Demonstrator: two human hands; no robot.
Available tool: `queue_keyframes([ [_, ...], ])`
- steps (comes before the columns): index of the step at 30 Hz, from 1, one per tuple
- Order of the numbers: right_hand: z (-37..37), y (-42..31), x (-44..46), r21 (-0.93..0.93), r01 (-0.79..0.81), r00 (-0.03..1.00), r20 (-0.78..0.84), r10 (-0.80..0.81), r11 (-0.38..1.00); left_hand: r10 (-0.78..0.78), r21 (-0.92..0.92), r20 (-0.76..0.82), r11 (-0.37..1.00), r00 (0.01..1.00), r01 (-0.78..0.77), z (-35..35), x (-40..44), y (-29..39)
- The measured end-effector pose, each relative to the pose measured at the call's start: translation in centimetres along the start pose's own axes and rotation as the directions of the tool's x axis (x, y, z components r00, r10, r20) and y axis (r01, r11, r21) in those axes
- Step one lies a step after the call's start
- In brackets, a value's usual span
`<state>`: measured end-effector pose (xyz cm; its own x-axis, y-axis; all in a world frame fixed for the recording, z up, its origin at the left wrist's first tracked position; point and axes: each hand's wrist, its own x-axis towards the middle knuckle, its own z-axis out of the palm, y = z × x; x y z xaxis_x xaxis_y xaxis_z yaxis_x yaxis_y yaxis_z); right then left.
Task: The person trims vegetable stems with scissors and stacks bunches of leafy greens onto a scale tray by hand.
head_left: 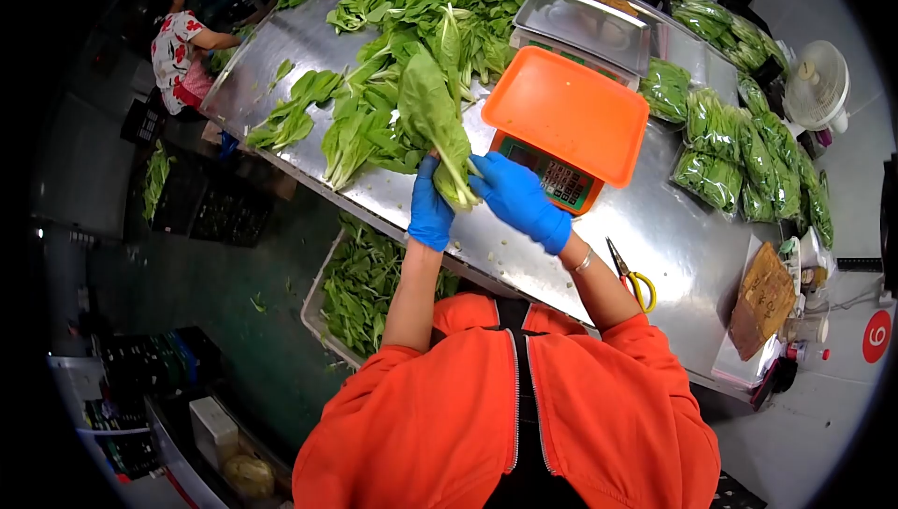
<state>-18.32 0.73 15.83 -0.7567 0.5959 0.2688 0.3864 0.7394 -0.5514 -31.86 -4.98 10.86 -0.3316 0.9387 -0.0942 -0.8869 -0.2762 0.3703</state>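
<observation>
white glare on the metal table [659, 252], dimmer floor [253, 275], fisheye bending toward black corners

Scale [567, 114] on table [645, 247], loose greens [351, 125] to its left, bagged greens [739, 139] right.

Shines as smooth metal on the long silver-grey table [659, 242], as smooth plastic on the shallow rectangular orange tray [566, 116], looks thin and creased on the fitted blue gloves [519, 198], glossy on the bulging clear plastic bags [713, 180], matt on the orange-red zipped cloth jacket [412, 415].
</observation>
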Motion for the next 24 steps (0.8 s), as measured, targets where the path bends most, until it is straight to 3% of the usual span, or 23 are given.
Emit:
queue_keyframes([
  [2,-0.9,1.7,0.8,0.419,-0.047,0.986,0.164,-0.025,0.907,0.054,0.217,-0.076,0.975,0.996,-0.037,1.3,0.0,0.2],
  [4,-1.9,1.5,1.7,0.607,-0.235,0.964,0.244,0.104,0.759,0.126,0.273,-0.070,0.957,0.990,-0.102,2.8,0.4,0.3],
  [6,-3.3,0.6,1.9,0.760,-0.164,0.980,0.199,0.014,0.628,0.168,0.510,0.016,0.847,0.986,-0.153,5.1,0.7,0.5],
  [8,-3.2,0.5,2.3,0.742,-0.159,0.985,0.165,0.053,0.651,0.120,0.572,0.063,0.809,0.991,-0.135,4.9,3.2,-0.1],
  [10,-3.5,1.1,2.7,0.720,-0.150,0.989,0.121,0.090,0.678,0.131,0.801,0.141,0.567,0.981,-0.191,5.5,5.9,-1.1],
  [11,-3.6,1.7,2.9,0.666,-0.101,0.992,0.011,0.125,0.739,0.129,0.874,0.160,0.442,0.979,-0.201,5.9,7.2,-1.6],
  [12,-3.6,2.6,3.0,0.602,-0.061,0.983,-0.101,0.152,0.796,0.085,0.898,0.112,0.418,0.990,-0.137,7.2,7.9,-1.9],
  [14,-4.5,4.5,3.1,0.584,-0.046,0.970,-0.167,0.175,0.811,-0.007,0.862,0.226,0.468,0.974,-0.196,9.1,8.3,-2.8],
  [16,-6.8,5.7,2.6,0.772,-0.119,0.954,-0.085,0.287,0.624,-0.123,0.854,0.286,0.482,0.950,-0.195,9.6,10.3,-3.1],
  [17,-7.9,6.6,2.3,0.772,-0.306,0.913,0.072,0.401,0.558,-0.344,0.935,0.066,0.350,0.937,0.062,9.6,11.2,-3.0],
  [18,-5.6,10.4,2.5,0.916,-0.240,0.919,0.107,0.380,0.322,-0.513,0.944,-0.171,0.159,0.841,0.288,9.7,11.8,-3.4],
  [20,-4.1,14.7,1.6,0.861,-0.410,0.837,0.224,0.500,0.301,-0.529,0.915,-0.142,0.253,0.837,0.315,8.7,12.2,-5.2],
  [21,-3.9,15.4,1.6,0.865,-0.396,0.839,0.206,0.503,0.307,-0.516,0.907,-0.139,0.276,0.845,0.318,7.0,13.2,-5.5],
  [23,-3.4,16.1,1.4,0.967,-0.249,0.818,0.178,0.547,0.057,-0.507,0.903,-0.134,0.291,0.852,0.315,4.9,14.6,-5.6],
  [24,-3.3,16.4,1.3,0.969,-0.243,0.814,0.176,0.554,0.048,-0.458,0.875,-0.163,0.341,0.874,0.342,4.1,14.6,-5.7],
])
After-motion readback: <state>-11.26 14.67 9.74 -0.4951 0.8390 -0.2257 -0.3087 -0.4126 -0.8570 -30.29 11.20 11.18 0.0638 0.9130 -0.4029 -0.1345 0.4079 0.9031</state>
